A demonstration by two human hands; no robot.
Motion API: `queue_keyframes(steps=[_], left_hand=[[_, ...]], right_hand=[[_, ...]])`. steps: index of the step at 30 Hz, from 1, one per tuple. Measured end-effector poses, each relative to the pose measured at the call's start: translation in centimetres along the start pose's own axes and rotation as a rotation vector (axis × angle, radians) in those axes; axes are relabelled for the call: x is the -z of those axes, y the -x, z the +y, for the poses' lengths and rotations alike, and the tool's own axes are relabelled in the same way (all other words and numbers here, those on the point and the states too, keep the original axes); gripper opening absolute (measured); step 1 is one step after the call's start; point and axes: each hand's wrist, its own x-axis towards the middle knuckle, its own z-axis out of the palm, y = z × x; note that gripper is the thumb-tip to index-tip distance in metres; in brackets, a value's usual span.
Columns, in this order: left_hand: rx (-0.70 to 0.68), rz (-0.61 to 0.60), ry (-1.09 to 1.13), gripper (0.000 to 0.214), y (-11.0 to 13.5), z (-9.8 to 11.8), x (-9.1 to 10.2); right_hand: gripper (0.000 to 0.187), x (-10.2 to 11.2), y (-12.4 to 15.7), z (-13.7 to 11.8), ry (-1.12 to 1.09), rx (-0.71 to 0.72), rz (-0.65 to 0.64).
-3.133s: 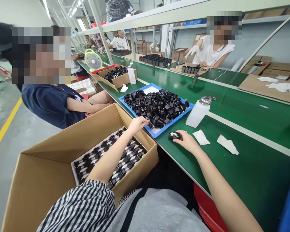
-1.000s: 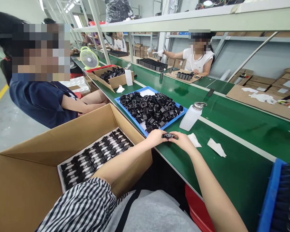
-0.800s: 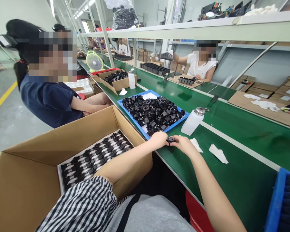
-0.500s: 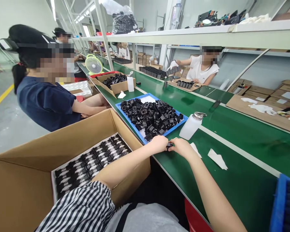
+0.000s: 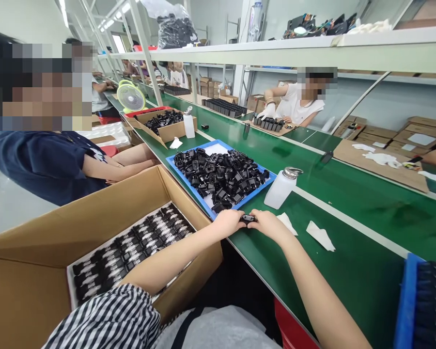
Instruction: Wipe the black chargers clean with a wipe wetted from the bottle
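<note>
Between my two hands is a small black plastic plug (image 5: pixel 247 218), held just above the green bench (image 5: pixel 352 276) by its near edge. My left hand (image 5: pixel 228 222) pinches its left end, and my right hand (image 5: pixel 268 224) has its fingers closed on the right end. The fingers cover part of the plug. Just beyond my hands lies a blue tray (image 5: pixel 208 212) heaped with similar black plugs (image 5: pixel 221 172). A white pump bottle (image 5: pixel 280 190) stands beside the tray, with a crumpled white wipe (image 5: pixel 288 224) near my right hand.
An open cardboard box (image 5: pixel 29 271) at my left holds rows of black parts (image 5: pixel 134 247). Another white wipe (image 5: pixel 320 236) lies on the bench. A blue crate (image 5: pixel 403 300) stands at the right. One co-worker (image 5: pixel 54 165) sits at left, another (image 5: pixel 298 104) works across the bench.
The camera view has shifted slightly. The plug has turned between my fingers, now lying lengthwise between both hands. The co-worker at left appears closer, and the one opposite has lowered a gloved hand.
</note>
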Motion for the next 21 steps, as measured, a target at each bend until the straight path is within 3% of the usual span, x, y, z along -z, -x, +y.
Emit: queue_keyframes(steps=[5,15,21], left_hand=[[-0.016,-0.031,-0.076,0.03,-0.6,0.2,0.9],[0.051,-0.153,-0.113,0.029,-2.1,1.1,2.5],[0.022,-0.055,-0.021,0.037,-0.5,0.2,1.0]], right_hand=[[0.006,0.7,-0.2,-0.6,0.043,-0.022,-0.039],[0.013,1.0,-0.6,-0.4,0.055,-0.012,-0.064],[0.019,0.3,0.3,-0.8,0.189,-0.014,0.099]])
